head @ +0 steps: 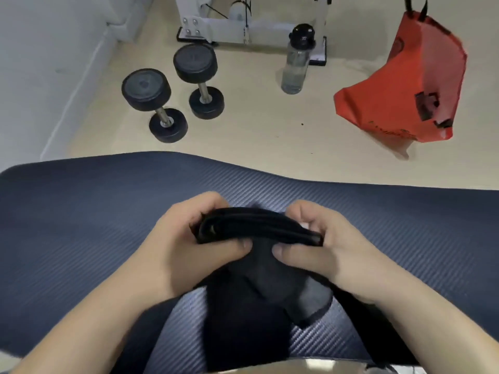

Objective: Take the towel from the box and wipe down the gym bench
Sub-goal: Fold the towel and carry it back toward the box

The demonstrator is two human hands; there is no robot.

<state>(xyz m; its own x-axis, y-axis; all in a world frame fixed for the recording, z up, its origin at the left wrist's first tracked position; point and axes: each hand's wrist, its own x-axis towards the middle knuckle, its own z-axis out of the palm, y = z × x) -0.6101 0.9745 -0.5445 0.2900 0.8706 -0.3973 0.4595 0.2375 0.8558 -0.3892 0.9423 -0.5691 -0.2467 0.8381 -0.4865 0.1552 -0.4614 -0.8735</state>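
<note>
A dark, folded towel (259,225) is held between both hands just above the dark blue ribbed padded surface (81,225) that spans the lower half of the view. My left hand (194,247) grips the towel's left end, fingers curled over the top and thumb under. My right hand (324,247) pinches the right end the same way. More of the dark cloth (270,298) hangs down beneath my hands. No box is in view.
On the beige floor beyond the padded surface stand two black dumbbells (172,93), a clear water bottle with a black cap (297,60) and an orange bag (405,85) hanging at the right. A white machine base (229,20) sits at the back, a wall at the left.
</note>
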